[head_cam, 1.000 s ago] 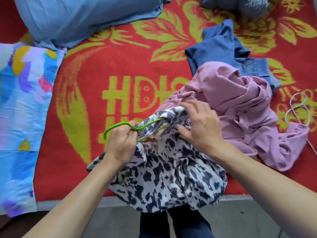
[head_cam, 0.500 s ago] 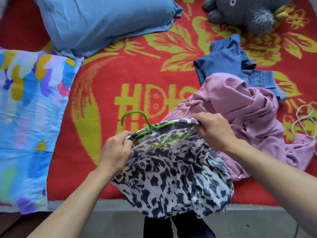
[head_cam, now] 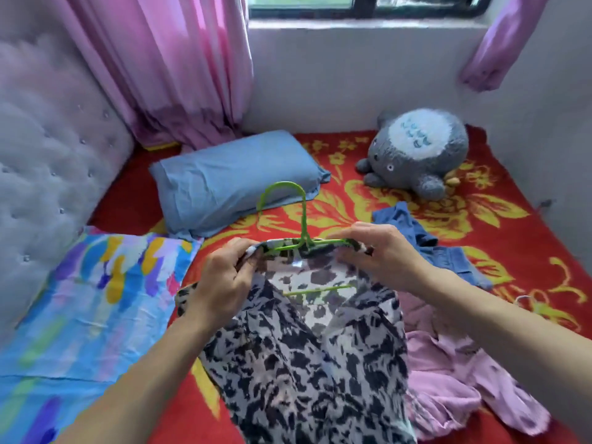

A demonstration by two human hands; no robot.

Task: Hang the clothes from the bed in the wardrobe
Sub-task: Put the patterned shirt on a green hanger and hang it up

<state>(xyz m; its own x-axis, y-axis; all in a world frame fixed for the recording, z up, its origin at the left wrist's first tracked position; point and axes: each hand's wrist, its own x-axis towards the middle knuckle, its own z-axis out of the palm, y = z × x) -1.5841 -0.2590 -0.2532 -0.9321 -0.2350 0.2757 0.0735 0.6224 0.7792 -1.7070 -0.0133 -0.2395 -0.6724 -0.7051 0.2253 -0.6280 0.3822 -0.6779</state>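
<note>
Head view: my left hand (head_cam: 221,280) and right hand (head_cam: 384,251) are pinching the spotted top (head_cam: 304,363) onto the green hanger (head_cam: 303,219). Both shoulders should be sitting evenly before I lift.

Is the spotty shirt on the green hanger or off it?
On. The green hanger pokes its hook out of the spotty shirt, its bar shows inside the neck, and the left hand and right hand pinch the shoulders.

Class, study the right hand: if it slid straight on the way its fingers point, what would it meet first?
The right hand points left along the green hanger, so it would probably meet the hanger's upright neck first, then the left hand. Depth is uncertain.
</note>
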